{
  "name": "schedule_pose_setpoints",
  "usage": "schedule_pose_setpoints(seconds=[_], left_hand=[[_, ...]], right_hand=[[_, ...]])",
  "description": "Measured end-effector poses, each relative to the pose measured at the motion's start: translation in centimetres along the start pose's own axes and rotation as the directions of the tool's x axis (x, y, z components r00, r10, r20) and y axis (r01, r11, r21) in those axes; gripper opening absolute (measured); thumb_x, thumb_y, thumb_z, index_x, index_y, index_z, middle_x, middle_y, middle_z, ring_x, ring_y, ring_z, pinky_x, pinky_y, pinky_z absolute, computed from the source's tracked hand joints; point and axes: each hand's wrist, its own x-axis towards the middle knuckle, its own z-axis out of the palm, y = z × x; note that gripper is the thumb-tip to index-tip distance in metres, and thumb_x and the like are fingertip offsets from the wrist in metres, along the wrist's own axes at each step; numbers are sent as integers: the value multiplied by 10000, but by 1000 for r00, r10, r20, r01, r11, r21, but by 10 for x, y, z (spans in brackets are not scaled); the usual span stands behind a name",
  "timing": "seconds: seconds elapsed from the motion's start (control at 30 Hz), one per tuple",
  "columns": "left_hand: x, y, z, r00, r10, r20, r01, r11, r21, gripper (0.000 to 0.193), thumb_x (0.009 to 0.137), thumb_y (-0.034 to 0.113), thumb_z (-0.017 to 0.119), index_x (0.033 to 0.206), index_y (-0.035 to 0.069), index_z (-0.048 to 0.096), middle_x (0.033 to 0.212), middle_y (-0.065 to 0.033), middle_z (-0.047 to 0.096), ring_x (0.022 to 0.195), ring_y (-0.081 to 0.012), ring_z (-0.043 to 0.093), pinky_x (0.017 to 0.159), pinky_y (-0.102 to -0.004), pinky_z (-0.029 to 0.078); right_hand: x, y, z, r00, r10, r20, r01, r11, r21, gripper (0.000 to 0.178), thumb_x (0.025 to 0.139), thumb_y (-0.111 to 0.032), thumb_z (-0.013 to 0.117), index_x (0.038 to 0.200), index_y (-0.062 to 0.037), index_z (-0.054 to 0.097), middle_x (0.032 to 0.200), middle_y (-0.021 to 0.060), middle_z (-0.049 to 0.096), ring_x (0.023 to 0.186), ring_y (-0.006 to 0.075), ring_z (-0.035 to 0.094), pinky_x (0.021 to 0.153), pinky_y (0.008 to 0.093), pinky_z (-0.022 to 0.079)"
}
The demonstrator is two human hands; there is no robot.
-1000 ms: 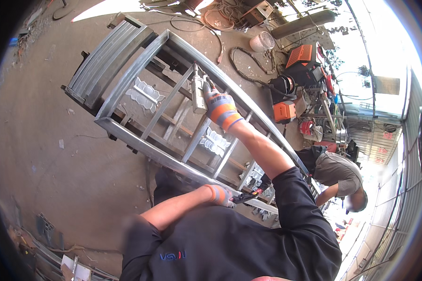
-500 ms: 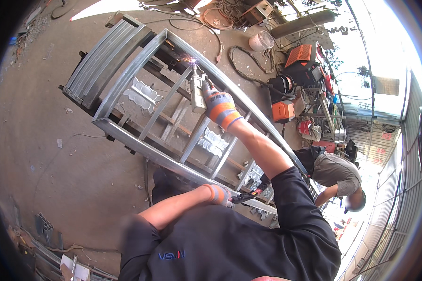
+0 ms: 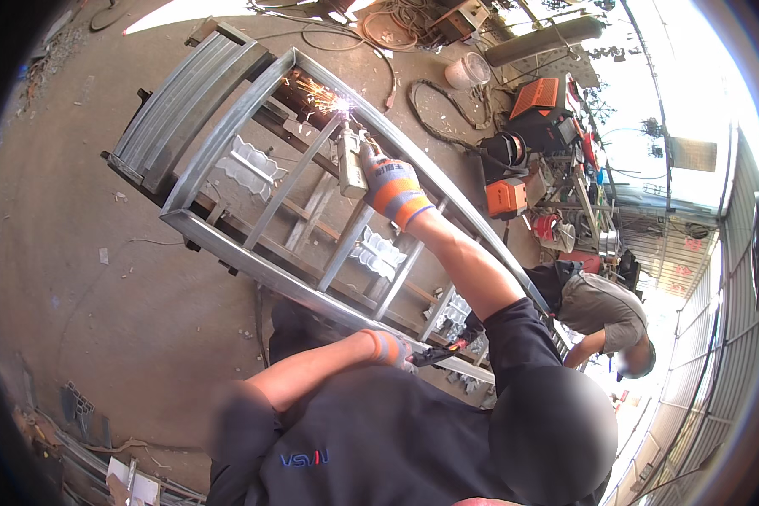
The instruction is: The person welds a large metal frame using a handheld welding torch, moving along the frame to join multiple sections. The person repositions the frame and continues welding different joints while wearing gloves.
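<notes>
My right hand [image 3: 393, 184], in an orange and grey work glove, is closed around a silver welding gun [image 3: 352, 163]. The gun's nozzle meets the metal frame [image 3: 396, 145] where a thin crossbar [image 3: 291, 181] joins the far rail, with a bright purple-white glow there. Orange sparks [image 3: 319, 95] fan out to the left of it. Close to my body, my gloved left hand [image 3: 391, 349] is closed on a black object with a red part [image 3: 437, 352], beside the near rail. The kind of that object does not show clearly.
Curved metal bars [image 3: 185, 101] lie stacked left of the frame. White ornamental panels [image 3: 379, 251] show between the crossbars. A person [image 3: 603, 308] bends over at the right. Orange and black machines [image 3: 538, 105], a bucket [image 3: 467, 72] and cables [image 3: 434, 110] stand or lie beyond the frame.
The spark spray has grown from a small glow into a wide fan toward the left. Both hands keep their grips; the whole view has shifted slightly.
</notes>
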Motion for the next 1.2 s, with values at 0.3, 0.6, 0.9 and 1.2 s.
schedule_pose_setpoints(seconds=[0.3,0.6,0.9,1.2], left_hand=[[8,-6,7,999,17,-36,-17,1000,-1,627,976,602,571,1253,61,726,1271,-199,719,1184,-396,668,1003,-485,498],[15,-12,15,995,59,-81,-56,998,31,599,988,571,570,1242,51,725,1259,-208,721,1192,-398,665,1001,-482,496],[18,-11,17,993,67,-97,-65,998,22,593,980,568,583,1192,37,742,1179,-214,743,1106,-413,689,940,-492,509],[22,-7,14,997,34,-63,-35,999,-17,591,973,552,597,1203,26,739,1192,-222,743,1107,-411,693,939,-493,511]], right_hand=[[0,1,-1,999,23,30,-22,1000,-15,630,859,-256,734,1376,-5,477,1008,226,743,926,408,745,771,509,579],[-4,0,-6,997,40,67,-42,999,28,577,840,-172,717,1340,-8,481,1036,236,752,946,404,761,772,520,600],[-8,7,3,1000,-2,11,2,1000,-16,670,849,-283,758,1383,0,471,960,213,747,881,398,752,731,497,580],[-43,11,-7,1000,-10,5,10,1000,21,885,826,-164,711,1577,50,295,1169,302,704,904,411,753,745,491,588]])
